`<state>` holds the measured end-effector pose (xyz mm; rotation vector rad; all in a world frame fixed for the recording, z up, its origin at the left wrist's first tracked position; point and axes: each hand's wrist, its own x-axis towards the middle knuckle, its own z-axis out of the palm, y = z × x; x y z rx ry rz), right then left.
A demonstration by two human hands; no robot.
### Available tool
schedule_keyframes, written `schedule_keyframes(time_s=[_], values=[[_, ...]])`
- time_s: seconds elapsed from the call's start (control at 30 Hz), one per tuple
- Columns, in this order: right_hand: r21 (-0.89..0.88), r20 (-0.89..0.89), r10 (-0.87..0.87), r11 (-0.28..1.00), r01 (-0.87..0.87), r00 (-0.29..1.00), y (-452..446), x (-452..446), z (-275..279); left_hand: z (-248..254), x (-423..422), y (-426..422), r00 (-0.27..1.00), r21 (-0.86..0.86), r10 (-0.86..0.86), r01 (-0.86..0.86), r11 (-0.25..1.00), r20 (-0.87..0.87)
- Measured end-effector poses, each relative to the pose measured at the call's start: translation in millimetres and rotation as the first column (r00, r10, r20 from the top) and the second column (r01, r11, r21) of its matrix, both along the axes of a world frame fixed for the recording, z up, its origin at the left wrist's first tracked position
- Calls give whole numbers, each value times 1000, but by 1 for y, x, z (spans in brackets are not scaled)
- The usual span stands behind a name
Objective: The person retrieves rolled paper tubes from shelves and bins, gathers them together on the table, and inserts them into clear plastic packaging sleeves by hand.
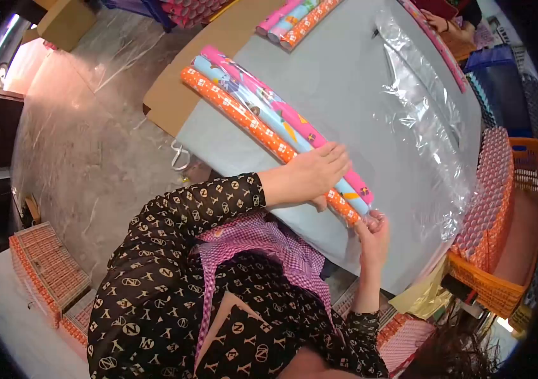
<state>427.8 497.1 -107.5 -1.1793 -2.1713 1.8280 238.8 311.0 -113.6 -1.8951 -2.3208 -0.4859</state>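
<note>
Fingers of my left hand (316,174) lie extended and close together across the bundle, thumb down along its near side, so the rolls seem kept snug and parallel instead of rolling apart. Under them sit three slim patterned rolls: the orange one with white motifs (237,110) nearest me, the light blue one (269,114) between, the pink one (291,117) on the far side. My right hand (374,243) has its fingers curled at the bundle's lower right end, probably to steady or even up the tips; whether they pinch a bit of clear wrap there, I can't tell. The bundle slants over the grey tabletop (338,76), its far-left end reaching over the brown cardboard (171,95), its lower end close to the near edge, so there's little room on my side. Beyond the pink roll a bare grey stretch gives space to slide or turn it, up to the crinkled clear film (420,107) on the right. Another bundle of rolls (310,25) lies farther up, apart from mine, and a co-worker's hand (434,22) is by a long pink roll (439,47) at the far edge
</note>
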Motion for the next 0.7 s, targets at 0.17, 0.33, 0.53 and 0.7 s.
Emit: schedule_keyframes(time_s=[0.17, 0.33, 0.53, 0.7], values=[[21, -61, -62, 998, 64, 996, -12, 3, -5, -8, -2, -1, 1000, 57, 2, -1, 998, -21], [14, -113, -141, 990, 144, 984, -20, -1, -14, -6, -2, -4, 1000, 3, 0, 0, 1000, -4], [46, -98, -167, 984, 172, 981, -17, -4, -23, -2, 2, -4, 999, -15, 7, -8, 1000, -50], [13, -110, -201, 979, 204, 973, -16, -8, -24, -9, 4, -1, 1000, 107, -2, 3, 994, -2]])
